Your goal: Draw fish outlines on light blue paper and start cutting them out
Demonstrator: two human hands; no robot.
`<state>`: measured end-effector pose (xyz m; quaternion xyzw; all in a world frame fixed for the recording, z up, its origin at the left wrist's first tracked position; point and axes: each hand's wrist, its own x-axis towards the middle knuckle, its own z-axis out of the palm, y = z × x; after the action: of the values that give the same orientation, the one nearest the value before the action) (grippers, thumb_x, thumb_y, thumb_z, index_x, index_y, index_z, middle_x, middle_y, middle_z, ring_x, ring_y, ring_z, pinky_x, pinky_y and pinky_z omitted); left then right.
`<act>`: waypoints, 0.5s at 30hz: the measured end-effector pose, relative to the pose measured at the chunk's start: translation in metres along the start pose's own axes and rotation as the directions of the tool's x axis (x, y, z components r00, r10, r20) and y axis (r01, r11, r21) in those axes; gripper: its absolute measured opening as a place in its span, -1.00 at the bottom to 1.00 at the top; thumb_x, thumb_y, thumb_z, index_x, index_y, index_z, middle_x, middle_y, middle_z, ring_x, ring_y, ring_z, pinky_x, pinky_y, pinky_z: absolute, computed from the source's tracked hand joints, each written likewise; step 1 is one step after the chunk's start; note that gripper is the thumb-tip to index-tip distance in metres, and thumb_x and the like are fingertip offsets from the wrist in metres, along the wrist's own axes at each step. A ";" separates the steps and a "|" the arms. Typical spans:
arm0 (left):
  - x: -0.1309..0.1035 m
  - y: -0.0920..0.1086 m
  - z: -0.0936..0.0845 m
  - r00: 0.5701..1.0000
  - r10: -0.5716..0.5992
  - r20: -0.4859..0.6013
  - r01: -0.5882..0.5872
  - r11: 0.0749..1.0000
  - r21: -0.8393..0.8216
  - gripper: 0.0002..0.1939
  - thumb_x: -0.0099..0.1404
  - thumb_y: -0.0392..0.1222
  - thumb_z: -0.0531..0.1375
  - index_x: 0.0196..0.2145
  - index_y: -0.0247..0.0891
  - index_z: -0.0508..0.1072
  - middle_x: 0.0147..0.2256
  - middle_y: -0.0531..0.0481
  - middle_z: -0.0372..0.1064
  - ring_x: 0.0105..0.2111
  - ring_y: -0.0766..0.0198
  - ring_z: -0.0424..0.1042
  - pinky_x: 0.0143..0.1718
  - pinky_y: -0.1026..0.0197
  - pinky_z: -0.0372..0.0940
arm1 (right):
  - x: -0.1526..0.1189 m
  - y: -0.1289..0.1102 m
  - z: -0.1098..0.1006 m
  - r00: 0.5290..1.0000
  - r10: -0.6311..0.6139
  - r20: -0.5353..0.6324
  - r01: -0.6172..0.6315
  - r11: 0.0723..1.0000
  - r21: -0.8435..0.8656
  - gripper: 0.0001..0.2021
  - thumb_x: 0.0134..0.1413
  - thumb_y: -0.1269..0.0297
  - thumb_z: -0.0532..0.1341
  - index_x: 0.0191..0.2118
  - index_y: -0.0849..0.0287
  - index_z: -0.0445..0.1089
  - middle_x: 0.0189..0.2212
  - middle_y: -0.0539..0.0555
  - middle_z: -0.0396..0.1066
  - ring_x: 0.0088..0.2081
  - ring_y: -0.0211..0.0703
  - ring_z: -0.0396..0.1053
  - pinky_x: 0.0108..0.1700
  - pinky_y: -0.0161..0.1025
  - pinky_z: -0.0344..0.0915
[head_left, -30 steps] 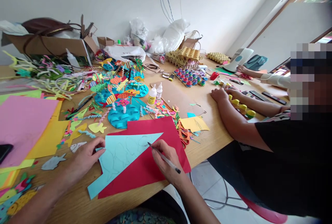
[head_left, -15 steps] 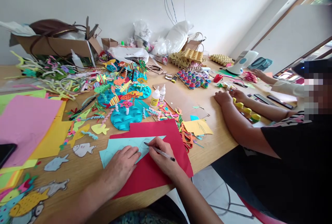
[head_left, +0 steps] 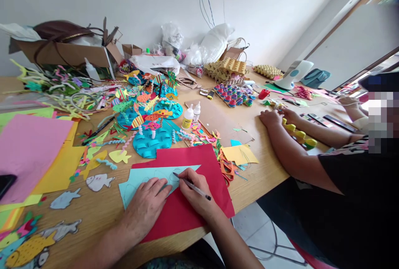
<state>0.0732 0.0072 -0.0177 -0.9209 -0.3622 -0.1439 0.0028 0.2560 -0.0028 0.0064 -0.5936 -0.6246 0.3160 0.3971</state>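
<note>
A piece of light blue paper [head_left: 137,177] with outlines drawn in pen lies on a larger red sheet [head_left: 199,156] near the table's front edge. My left hand [head_left: 149,202] rests flat on the blue paper, its fingers stretched out. In my right hand [head_left: 195,192] is a clear pen [head_left: 198,191] with a dark cap end, gripped between thumb and fingers. Its tip meets the blue paper beside a curved line. Left of the sheets lie cut-out paper fish, among them a white one [head_left: 99,182] and a yellow one [head_left: 120,156].
Behind the red sheet stand blue egg-carton bases [head_left: 152,140] with paper fish on curled stems. Two glue bottles [head_left: 187,117] and orange scissors [head_left: 227,169] are close by. Coloured sheets [head_left: 34,152] lie at left. A co-worker's hand [head_left: 270,118] holds a painted carton strip at right.
The view has shifted slightly. My right hand and the pen stay almost in place at the blue paper, and my left hand still lies on it.
</note>
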 end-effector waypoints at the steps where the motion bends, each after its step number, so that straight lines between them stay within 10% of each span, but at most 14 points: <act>1: 0.000 0.000 0.000 1.000 0.001 -0.002 -0.001 1.000 0.004 -0.65 0.25 -0.42 0.02 -0.06 -0.17 0.39 -0.08 -0.07 0.37 -0.08 0.09 0.30 -0.15 0.08 0.27 | 0.000 0.000 0.000 1.000 0.004 0.000 -0.004 1.000 -0.005 -0.90 -0.05 0.39 0.06 -0.42 0.17 0.31 -0.58 -0.05 0.31 -0.55 -0.29 0.21 -0.51 -0.39 0.11; 15: -0.001 -0.002 -0.001 0.999 0.019 -0.036 -0.020 0.999 -0.037 -0.65 0.29 -0.40 -0.03 -0.05 -0.19 0.39 -0.07 -0.09 0.36 -0.08 0.08 0.30 -0.15 0.05 0.28 | -0.002 0.001 0.000 1.000 -0.020 -0.022 0.020 1.000 -0.010 -0.91 -0.07 0.40 0.06 -0.45 0.18 0.29 -0.62 -0.07 0.25 -0.58 -0.32 0.16 -0.54 -0.40 0.08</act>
<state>0.0714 0.0081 -0.0173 -0.9216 -0.3503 -0.1668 -0.0066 0.2566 -0.0048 0.0053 -0.5927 -0.6275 0.3024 0.4044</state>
